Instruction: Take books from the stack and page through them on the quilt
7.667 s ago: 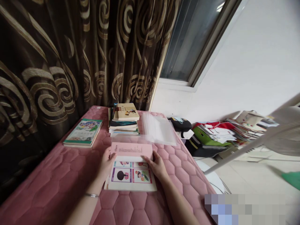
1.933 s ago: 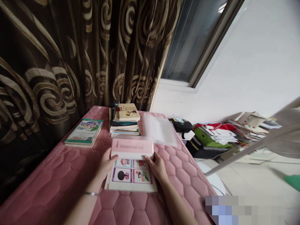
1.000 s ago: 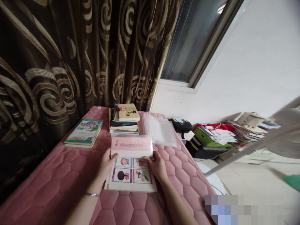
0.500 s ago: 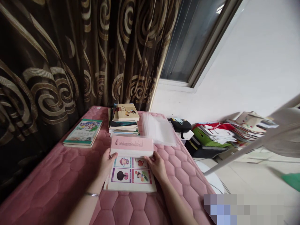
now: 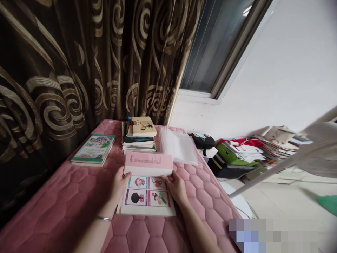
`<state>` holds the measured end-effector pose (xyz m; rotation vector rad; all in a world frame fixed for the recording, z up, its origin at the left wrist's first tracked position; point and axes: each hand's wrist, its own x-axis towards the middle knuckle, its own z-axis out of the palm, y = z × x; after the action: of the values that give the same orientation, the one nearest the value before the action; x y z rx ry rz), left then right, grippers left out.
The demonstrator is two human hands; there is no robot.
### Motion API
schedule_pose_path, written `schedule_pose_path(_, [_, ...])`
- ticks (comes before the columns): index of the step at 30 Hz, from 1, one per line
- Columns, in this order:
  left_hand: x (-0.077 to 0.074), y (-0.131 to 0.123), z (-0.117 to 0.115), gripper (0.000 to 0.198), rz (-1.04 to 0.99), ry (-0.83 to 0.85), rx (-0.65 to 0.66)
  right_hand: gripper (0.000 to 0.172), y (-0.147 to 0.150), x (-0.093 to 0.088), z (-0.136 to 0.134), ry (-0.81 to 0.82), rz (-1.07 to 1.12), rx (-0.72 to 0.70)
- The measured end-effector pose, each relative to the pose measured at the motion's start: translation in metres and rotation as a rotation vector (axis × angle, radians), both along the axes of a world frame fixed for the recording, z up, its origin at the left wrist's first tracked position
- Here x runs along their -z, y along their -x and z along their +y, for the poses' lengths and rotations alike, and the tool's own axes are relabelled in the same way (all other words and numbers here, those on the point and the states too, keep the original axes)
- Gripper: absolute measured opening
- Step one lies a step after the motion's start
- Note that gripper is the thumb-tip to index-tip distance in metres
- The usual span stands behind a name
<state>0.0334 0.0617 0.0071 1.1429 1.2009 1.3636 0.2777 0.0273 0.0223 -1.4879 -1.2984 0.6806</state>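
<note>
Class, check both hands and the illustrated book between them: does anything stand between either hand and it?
Nothing visible does: the left hand and right hand hold the illustrated book at opposite sides. The book stack and translucent plastic sheets lie beyond it.

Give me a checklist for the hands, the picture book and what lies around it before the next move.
1. Left hand on the left edge of the picture book: ok, thumb on top.
2. Right hand on the right edge: ok, thumb on top.
3. Four cartoon panels uncovered: ok, all show below the pink panel.
4. Clear plastic sheets squared up: not ok, their left edges are staggered.
5. Green-bordered book apart from the left hand: ok, mattress shows between them.
6. Picture book's underside flat on the mattress: cannot tell, hidden from this view.
</note>
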Motion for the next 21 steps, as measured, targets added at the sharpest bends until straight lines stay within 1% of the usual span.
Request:
schedule_pose_path(4, [0.001,0.0,0.0,0.041,0.028,0.016,-0.012,0.036,-0.003,0.003,0.003,0.002,-0.011,0.009])
schedule_pose_path(11, [0.0,0.001,0.003,0.033,0.008,-0.01,0.001,0.039,-0.003,0.003,0.005,-0.006,0.145,-0.043])
schedule_pose_path(16, [-0.001,0.001,0.007,0.033,0.054,-0.021,-0.03,0.04,-0.004,0.006,0.009,-0.021,0.115,-0.034])
schedule_pose_path(21, [0.005,0.003,0.01,0.028,0.123,-0.027,-0.034,0.04,-0.005,0.008,0.01,-0.023,0.089,-0.04])
